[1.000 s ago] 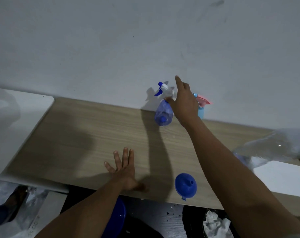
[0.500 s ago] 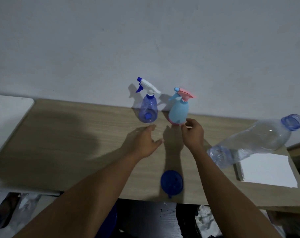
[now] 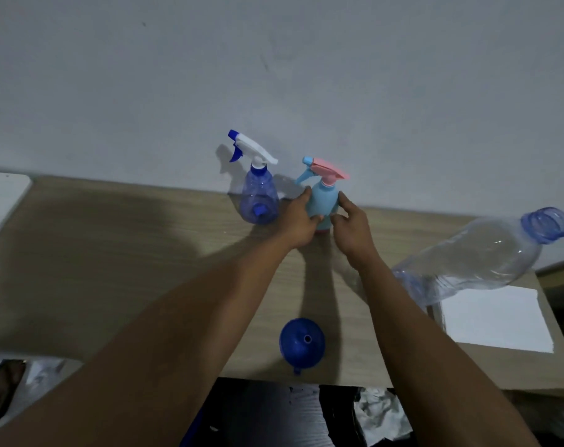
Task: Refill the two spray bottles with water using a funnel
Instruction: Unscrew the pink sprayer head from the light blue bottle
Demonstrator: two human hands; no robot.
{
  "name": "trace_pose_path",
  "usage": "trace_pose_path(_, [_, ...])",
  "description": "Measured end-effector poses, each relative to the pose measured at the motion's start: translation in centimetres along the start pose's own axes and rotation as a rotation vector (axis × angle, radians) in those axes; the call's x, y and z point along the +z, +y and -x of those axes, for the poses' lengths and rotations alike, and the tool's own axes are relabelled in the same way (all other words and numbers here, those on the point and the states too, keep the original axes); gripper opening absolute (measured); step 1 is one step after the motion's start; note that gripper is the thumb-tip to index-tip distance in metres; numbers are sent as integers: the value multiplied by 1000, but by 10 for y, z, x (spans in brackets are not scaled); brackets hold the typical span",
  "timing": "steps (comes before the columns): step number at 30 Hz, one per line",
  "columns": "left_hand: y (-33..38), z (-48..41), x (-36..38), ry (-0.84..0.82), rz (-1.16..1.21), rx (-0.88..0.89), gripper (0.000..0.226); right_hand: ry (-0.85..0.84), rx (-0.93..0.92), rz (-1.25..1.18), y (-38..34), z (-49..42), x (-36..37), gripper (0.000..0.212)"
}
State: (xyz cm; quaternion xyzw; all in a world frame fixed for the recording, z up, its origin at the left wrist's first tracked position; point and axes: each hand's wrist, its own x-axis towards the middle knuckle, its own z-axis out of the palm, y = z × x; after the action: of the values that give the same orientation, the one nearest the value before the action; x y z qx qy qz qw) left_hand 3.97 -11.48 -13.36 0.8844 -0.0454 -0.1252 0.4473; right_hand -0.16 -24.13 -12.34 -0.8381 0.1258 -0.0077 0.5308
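**Spotter:** Where is the pale bottle [image 3: 321, 204]?

**Me:** At 12 on the table [image 3: 113, 269], upright, close to the wall. My left hand [image 3: 298, 221] curls round its left flank and my right hand [image 3: 351, 227] pinches the right flank, so both are closed on the body.

**Spotter:** How will it handle?

**Me:** I judge it light, smooth, thin plastic that gives if I squeeze. I'd grip the belly with 1 hand and twist the pink collar with the other.

**Spotter:** Room?

**Me:** The clear bottle [image 3: 259, 198] stands just beside it at 9, so it's tight there. The funnel [image 3: 302, 343] sits at 6 by the front edge. The water bottle [image 3: 483, 256] is at 4, next to paper [image 3: 493, 317]. There's open wood from 7 to 8.
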Motion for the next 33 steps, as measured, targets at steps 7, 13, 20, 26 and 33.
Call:
trace_pose_path(7, [-14, 76, -17, 212, 236, 51, 75, 37, -167, -97, -22, 74, 9, 56])
trace_pose_path(13, [-38, 165, -63, 399, 130, 59, 72, -52, -258, -135, -44, 153, 45, 59])
trace_pose_path(20, [-85, 250, -69, 320, 130, -67, 84, -162, -132, -134, -28, 237, 70, 63])
trace_pose_path(26, [-100, 279, -57, 242, 175, -65, 70, -216, -55, -118, -20, 268, 74, 56])
trace_pose_path(33, [-108, 282, -54, 226, 102, -53, 76, -222, -38, -106, -9, 279, 75, 57])
